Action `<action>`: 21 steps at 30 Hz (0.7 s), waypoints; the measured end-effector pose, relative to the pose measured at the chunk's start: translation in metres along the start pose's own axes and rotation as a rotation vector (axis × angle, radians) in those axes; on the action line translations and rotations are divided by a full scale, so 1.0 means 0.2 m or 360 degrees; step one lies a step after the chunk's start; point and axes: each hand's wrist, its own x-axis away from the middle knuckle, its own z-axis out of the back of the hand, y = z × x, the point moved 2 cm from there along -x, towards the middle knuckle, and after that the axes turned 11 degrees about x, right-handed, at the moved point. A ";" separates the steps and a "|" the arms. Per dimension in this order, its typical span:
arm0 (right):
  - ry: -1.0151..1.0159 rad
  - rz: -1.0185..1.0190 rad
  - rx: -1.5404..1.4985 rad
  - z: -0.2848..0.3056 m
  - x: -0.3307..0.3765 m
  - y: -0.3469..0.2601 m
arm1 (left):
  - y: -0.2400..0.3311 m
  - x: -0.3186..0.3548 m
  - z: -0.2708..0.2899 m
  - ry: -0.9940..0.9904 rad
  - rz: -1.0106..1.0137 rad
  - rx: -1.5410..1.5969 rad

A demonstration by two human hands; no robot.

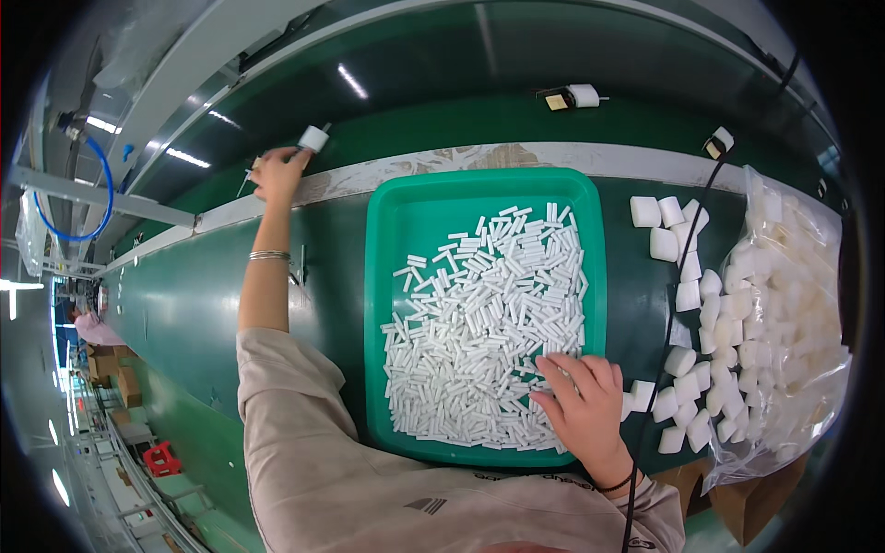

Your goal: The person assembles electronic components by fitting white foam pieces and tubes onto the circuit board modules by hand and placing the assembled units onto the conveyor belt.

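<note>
My left hand point(277, 175) reaches out to the belt at the far left. Its fingers are closed on a small assembly with a white cylinder point(313, 138) and a thin pin at its end; the rest of that part is hidden by my fingers. At the lower right of a green tray point(373, 304), my right hand point(587, 410) rests over a heap of short white sticks point(479, 341). Thumb and forefinger are bent and apart, with nothing visible between them.
Two similar assemblies lie on the belt: one with a yellow block point(556, 101), another point(719, 143) farther right. White foam-like cylinders point(664, 244) spill from a clear plastic bag point(793, 304) at right. A black cable point(678, 276) hangs across them. A pale rail point(645, 158) edges the belt.
</note>
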 end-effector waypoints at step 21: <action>0.0212 -0.0176 -0.0699 0.03 0.00 0.00 | 0.16 0.24 0.26 -0.0783 0.0257 0.2758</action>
